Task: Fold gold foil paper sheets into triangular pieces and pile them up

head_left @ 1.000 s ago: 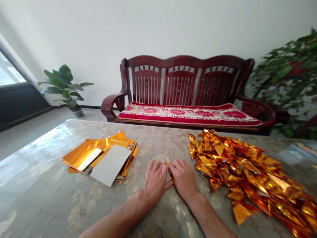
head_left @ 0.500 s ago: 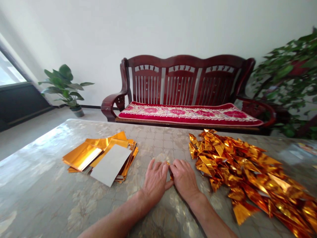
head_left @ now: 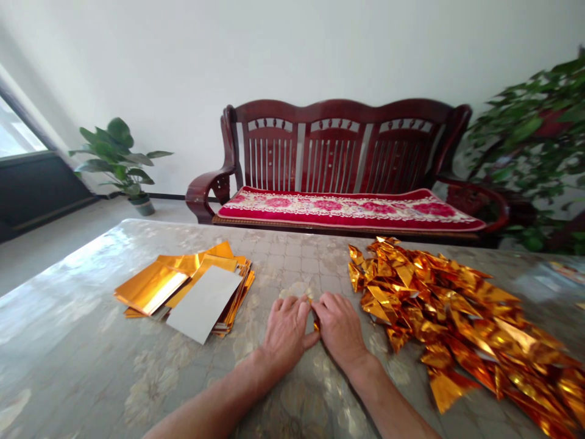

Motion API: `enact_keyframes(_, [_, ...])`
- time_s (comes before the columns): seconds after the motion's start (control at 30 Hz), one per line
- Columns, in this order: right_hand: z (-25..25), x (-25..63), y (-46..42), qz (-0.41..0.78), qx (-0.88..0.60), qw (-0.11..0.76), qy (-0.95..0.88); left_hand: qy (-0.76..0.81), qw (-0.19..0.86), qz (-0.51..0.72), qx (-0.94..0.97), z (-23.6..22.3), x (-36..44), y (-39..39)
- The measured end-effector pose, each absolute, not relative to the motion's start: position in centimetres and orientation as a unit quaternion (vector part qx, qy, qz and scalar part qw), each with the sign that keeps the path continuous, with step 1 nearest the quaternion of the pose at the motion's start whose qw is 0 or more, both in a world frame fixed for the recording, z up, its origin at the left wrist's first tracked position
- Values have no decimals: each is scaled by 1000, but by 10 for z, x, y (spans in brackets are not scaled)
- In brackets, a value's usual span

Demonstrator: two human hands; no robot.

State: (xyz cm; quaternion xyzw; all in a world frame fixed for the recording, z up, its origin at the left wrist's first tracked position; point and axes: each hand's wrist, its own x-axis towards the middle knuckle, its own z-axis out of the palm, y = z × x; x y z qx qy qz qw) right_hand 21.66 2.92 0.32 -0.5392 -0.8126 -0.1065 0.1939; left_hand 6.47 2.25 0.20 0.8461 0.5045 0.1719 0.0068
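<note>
My left hand (head_left: pixel 287 328) and my right hand (head_left: pixel 337 326) meet at the middle of the table, fingers closed on a small piece of gold foil paper (head_left: pixel 316 324). Only slivers of the foil show between the hands; the rest is hidden under the fingers. To the left lies a loose stack of gold foil sheets (head_left: pixel 153 286), with a sheet turned grey side up (head_left: pixel 205 305) on top. On the right spreads a large heap of folded gold foil pieces (head_left: pixel 439 305), close to my right hand.
The table (head_left: pixel 91 353) has a patterned, shiny cover. Past its far edge stands a dark red wooden bench (head_left: pixel 338 158) with a floral seat cover (head_left: pixel 338 207). A potted plant (head_left: pixel 123 158) is at left, a leafy plant (head_left: pixel 539 134) at right. Clear plastic packaging (head_left: pixel 548 280) lies at the table's right.
My hands stay at nearly the same spot on the foil. The outer fingers of my left hand have drawn in a little. The stack and the heap have not moved.
</note>
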Motion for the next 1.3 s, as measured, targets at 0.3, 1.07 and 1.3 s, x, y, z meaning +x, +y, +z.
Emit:
enact_keyframes(0.3, [4, 216, 29, -97, -544, 186, -812, 513, 13, 166, 842, 0, 65, 23])
enact_keyframes(1.07, [4, 215, 30, -95, -551, 163, -813, 523, 9, 175, 834, 7, 66, 21])
enact_keyframes(1.3, [7, 213, 30, -101, -552, 156, -813, 521, 10, 179, 835, 6, 66, 22])
